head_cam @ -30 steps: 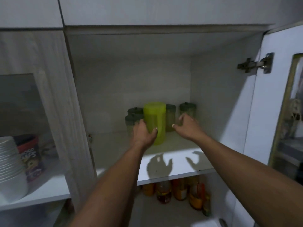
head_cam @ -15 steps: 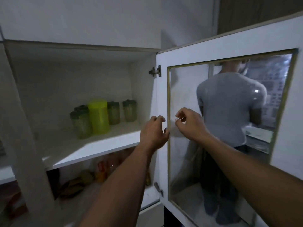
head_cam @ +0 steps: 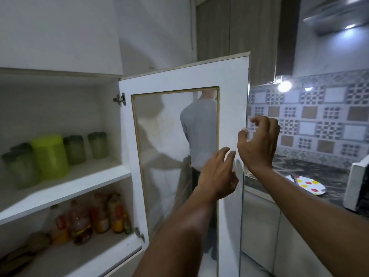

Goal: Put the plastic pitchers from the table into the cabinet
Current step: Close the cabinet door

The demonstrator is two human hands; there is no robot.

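Note:
A lime-green plastic pitcher (head_cam: pixel 50 155) stands upright on the upper cabinet shelf (head_cam: pixel 79 182) at the left, among several dark-lidded green pitchers (head_cam: pixel 74 149). The cabinet's white glass-paned door (head_cam: pixel 229 100) hangs wide open in the middle of the view. My left hand (head_cam: pixel 217 174) is in front of the door's lower right frame, fingers spread, holding nothing. My right hand (head_cam: pixel 259 142) is at the door's free edge with fingers curled loosely and apart, empty; whether it touches the edge is unclear.
Bottles and jars (head_cam: pixel 93 216) fill the lower shelf. A person in a grey shirt is reflected in the door glass (head_cam: pixel 199 134). To the right runs a dark counter (head_cam: pixel 311 170) with a dotted plate (head_cam: pixel 307 186), a white appliance (head_cam: pixel 357 186) and a patterned tile wall (head_cam: pixel 311 120).
My left hand let go of the lime-green pitcher and both hands drew out of the cabinet to the open door's edge. My view swung right, bringing the counter into sight.

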